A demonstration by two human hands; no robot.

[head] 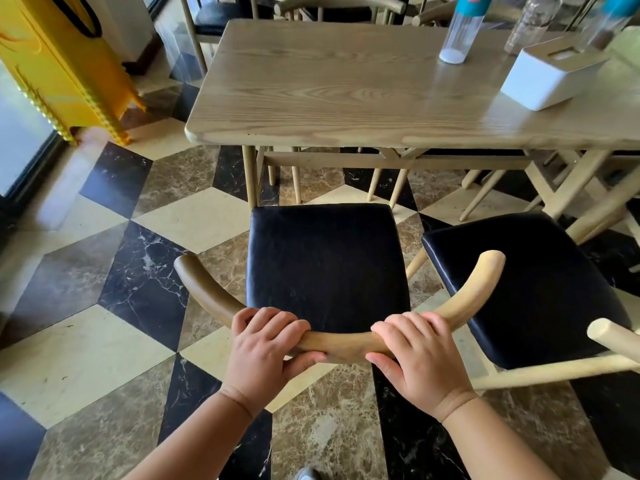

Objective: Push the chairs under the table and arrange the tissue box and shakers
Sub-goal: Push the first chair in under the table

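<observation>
Both hands (266, 348) grip chair backrest (339, 344); second chair (526, 289) just beside

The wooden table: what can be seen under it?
Under the table show its pale legs, a crossbar, legs of other chairs and tiled floor. The top hides whatever lies further back.

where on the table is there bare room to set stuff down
The table's whole left and middle, out to the near edge, is bare. It is crowded at the far right, where the white tissue box and the shakers cluster.
</observation>
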